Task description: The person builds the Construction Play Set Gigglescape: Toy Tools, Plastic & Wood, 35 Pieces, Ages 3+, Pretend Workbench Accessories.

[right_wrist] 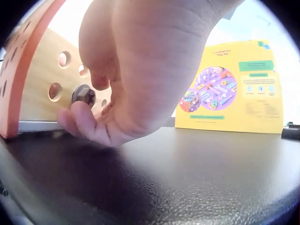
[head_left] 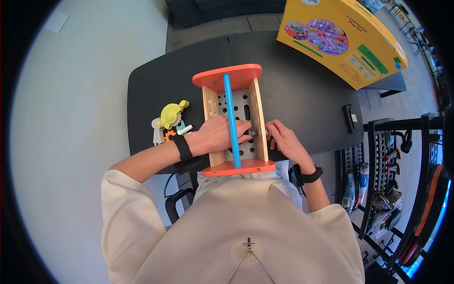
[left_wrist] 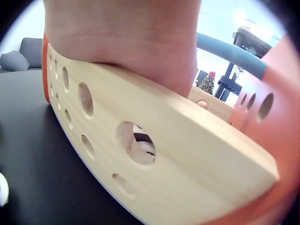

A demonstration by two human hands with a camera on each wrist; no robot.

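Observation:
A toy toolbox with orange end panels (head_left: 227, 75), pale wooden sides (head_left: 257, 111) and a blue rod handle (head_left: 229, 102) stands at the table's front edge. Reaching over the left side and under the rod, my left hand (head_left: 215, 135) pinches the inner end of a grey toy bolt at the right side. My right hand (head_left: 287, 142) is outside that same side, its curled fingers around the outer end of the grey bolt (right_wrist: 84, 95). In the left wrist view the wrist rests across the holed wooden side (left_wrist: 164, 122), which hides the fingers.
Left of the toolbox lie a yellow-green toy saw (head_left: 171, 115), an orange gear (head_left: 169, 136), a white screw (head_left: 185, 129) and a grey piece (head_left: 158, 131). A yellow Construction Play Set box (head_left: 340, 42) stands at the back right. A black object (head_left: 350, 118) sits near the right edge.

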